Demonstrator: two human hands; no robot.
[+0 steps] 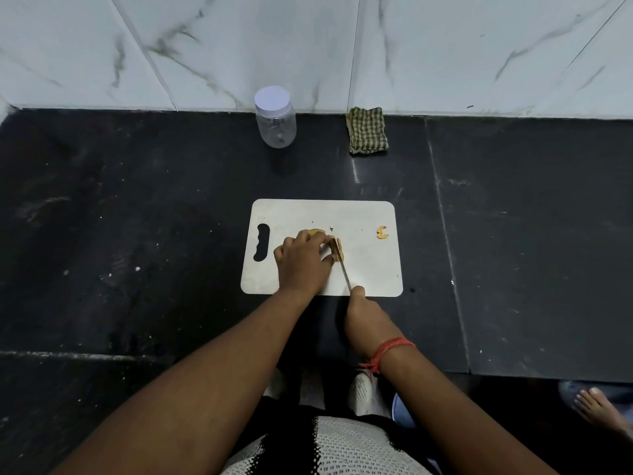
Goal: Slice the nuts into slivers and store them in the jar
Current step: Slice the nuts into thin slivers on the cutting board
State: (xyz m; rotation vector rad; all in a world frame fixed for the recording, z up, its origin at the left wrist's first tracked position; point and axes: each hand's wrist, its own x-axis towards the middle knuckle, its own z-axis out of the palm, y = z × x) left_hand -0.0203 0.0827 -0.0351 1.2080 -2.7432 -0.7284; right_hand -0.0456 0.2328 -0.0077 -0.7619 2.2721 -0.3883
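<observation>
My arms were bare from the wrists up, no sleeves reaching into view. My left hand [303, 260] wore nothing: no ring, no band, no watch. Round the wrist of my right hand [364, 315] I had a red-orange thread [390, 351], wound several times, its loose knotted ends hanging off on the inner side. My top [329, 447] was a knit with a fine mesh of small holes, white across the middle, with broad black patches running up its left part and black at its upper edge. Lower down, my shoes [361, 394] were white, with a dotted mesh upper
</observation>
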